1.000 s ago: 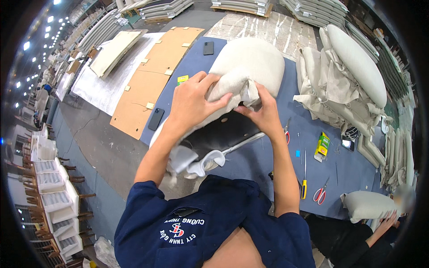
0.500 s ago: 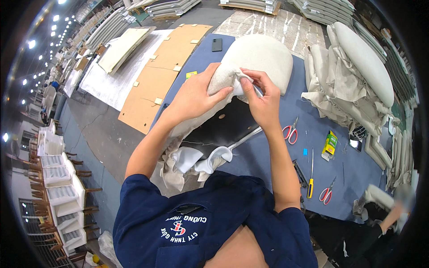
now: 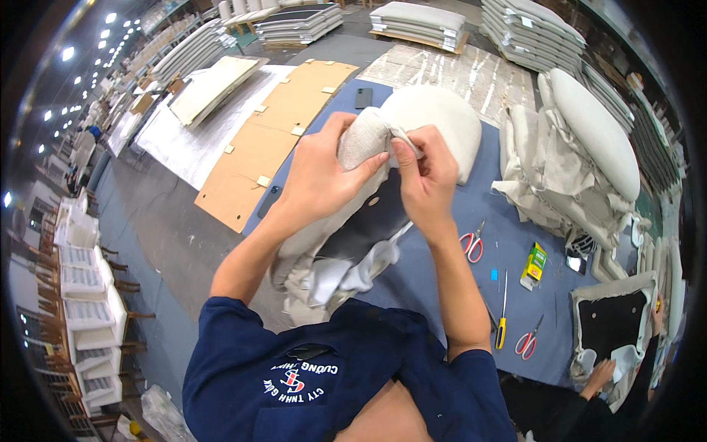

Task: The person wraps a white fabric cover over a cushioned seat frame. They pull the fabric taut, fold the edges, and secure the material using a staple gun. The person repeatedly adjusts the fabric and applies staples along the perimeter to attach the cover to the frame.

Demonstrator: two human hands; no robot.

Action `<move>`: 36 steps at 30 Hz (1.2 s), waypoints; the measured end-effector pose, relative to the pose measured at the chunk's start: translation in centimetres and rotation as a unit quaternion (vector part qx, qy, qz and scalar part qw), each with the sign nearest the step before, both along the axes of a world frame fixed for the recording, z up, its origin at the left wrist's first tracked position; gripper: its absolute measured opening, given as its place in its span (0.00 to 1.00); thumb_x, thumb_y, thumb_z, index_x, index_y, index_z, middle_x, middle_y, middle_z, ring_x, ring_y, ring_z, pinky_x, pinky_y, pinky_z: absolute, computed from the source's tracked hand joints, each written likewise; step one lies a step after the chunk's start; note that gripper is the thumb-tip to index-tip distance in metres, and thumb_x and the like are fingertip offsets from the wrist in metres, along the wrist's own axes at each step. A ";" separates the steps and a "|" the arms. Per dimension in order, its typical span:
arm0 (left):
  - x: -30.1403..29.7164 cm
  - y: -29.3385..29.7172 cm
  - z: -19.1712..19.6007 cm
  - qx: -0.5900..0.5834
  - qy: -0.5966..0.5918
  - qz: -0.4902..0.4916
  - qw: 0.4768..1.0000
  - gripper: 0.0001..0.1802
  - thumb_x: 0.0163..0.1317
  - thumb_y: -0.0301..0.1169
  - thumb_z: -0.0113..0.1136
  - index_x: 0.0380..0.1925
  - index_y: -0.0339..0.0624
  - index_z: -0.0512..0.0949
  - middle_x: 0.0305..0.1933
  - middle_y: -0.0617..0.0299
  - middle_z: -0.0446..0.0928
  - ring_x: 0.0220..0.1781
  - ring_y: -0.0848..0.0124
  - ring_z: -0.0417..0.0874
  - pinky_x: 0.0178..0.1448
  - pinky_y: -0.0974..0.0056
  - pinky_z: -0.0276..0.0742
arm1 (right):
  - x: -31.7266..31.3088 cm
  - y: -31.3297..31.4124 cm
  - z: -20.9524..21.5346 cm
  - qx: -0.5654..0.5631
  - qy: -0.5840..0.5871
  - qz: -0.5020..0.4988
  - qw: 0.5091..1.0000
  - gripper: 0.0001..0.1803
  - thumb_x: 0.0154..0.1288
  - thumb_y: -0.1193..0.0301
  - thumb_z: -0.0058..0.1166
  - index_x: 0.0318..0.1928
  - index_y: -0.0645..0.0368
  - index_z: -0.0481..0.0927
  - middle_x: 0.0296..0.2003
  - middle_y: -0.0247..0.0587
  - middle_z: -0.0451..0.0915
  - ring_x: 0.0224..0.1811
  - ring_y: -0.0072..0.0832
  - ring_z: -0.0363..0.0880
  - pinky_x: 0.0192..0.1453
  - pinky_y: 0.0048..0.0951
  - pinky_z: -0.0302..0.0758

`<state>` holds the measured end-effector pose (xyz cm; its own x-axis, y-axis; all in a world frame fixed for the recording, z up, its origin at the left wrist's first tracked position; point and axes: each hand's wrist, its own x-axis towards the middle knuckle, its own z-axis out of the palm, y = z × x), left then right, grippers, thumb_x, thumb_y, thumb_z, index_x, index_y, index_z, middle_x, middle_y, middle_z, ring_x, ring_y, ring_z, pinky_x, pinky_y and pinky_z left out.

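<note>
A seat cushion with a light grey fabric cover (image 3: pixel 362 138) is tilted up between my hands, its black underside (image 3: pixel 357 234) facing me. My left hand (image 3: pixel 322 168) wraps round its far corner, thumb pressed on the fabric. With thumb and fingers my right hand (image 3: pixel 428 175) pinches the gathered fabric edge at that same corner. White lining strips (image 3: pixel 342 280) and loose fabric hang at the cushion's near end. Behind it a second light cushion (image 3: pixel 442 125) lies on the blue-grey table (image 3: pixel 460 317).
Right of my arm lie red-handled scissors (image 3: pixel 473 243), a yellow-handled screwdriver (image 3: pixel 501 324), red-handled snips (image 3: pixel 527 342) and a green-yellow box (image 3: pixel 534 265). Covered cushions (image 3: pixel 563 147) are piled farther right. At lower right a co-worker's hand (image 3: pixel 600 376) touches another cushion (image 3: pixel 615 320). Phones (image 3: pixel 364 98) rest on the table.
The corner in my hands has turned up more, and my right fingers have closed tighter on the fabric. At lower right, the co-worker's cushion now lies with its black underside up.
</note>
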<state>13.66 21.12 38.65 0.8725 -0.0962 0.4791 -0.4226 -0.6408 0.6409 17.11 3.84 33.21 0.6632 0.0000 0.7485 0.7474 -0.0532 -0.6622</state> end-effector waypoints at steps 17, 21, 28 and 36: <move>-3.8 3.3 -10.6 -0.208 -0.064 -0.174 0.960 0.35 0.67 0.44 0.66 0.71 0.38 0.73 0.79 0.42 0.67 0.85 0.49 0.61 0.85 0.43 0.54 | -2.6 -0.4 -4.7 -0.064 -0.019 0.161 0.985 0.10 0.69 0.75 0.69 0.48 0.61 0.84 0.45 0.43 0.82 0.39 0.27 0.80 0.42 0.27 0.77; -2.2 3.2 -10.6 -0.211 -0.123 -0.188 0.951 0.28 0.68 0.46 0.66 0.60 0.39 0.81 0.67 0.45 0.80 0.83 0.41 0.63 0.84 0.36 0.53 | -2.5 -0.3 -4.5 -0.094 -0.021 0.164 0.982 0.15 0.64 0.74 0.74 0.49 0.61 0.85 0.44 0.41 0.83 0.33 0.22 0.79 0.32 0.24 0.75; -0.8 3.3 -11.2 -0.241 -0.138 -0.172 0.945 0.27 0.71 0.50 0.65 0.56 0.39 0.82 0.63 0.47 0.83 0.81 0.40 0.66 0.83 0.34 0.56 | -1.6 0.8 -4.1 -0.126 -0.043 0.095 0.986 0.18 0.61 0.71 0.77 0.50 0.60 0.86 0.42 0.40 0.85 0.31 0.22 0.81 0.28 0.24 0.76; 0.7 3.2 -11.1 -0.250 -0.150 -0.183 0.939 0.24 0.71 0.45 0.66 0.56 0.39 0.82 0.60 0.50 0.85 0.78 0.44 0.70 0.82 0.38 0.59 | -0.9 1.1 -4.9 -0.174 -0.152 0.002 0.973 0.16 0.58 0.80 0.73 0.48 0.63 0.87 0.37 0.44 0.86 0.33 0.35 0.87 0.34 0.32 0.81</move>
